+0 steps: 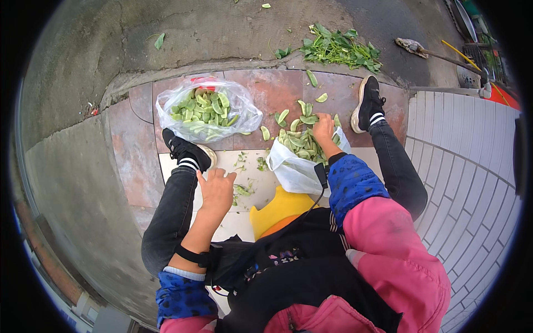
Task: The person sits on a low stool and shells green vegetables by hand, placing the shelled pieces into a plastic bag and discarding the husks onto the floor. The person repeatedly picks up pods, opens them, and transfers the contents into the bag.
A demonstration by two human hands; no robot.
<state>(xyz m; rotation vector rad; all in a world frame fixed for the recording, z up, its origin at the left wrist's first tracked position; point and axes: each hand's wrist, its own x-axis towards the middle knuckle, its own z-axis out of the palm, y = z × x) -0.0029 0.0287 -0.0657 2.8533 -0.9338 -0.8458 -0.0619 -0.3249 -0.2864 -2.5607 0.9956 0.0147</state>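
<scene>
My right hand [323,131] reaches into a white plastic bag [294,173] of flat green bean pods [300,143]. Its fingers are bent together around a pod at the top of the heap; the fingertips are partly hidden. My left hand [216,191] hangs over the pale tiles between my legs, fingers apart and holding nothing. Beyond it, near my left shoe, stands a clear plastic bag [248,111] with more bean pods [202,108]. Several loose pods [282,116] lie on the tiles between the two bags.
Green trimmings [241,190] litter the pale tiles. A yellow stool [277,208] shows below me. Leafy green stems [344,50] are heaped past the tile edge. My shoes [369,105] flank the bags. A white brick wall [461,150] rises at right, with a long-handled tool [444,57] beyond.
</scene>
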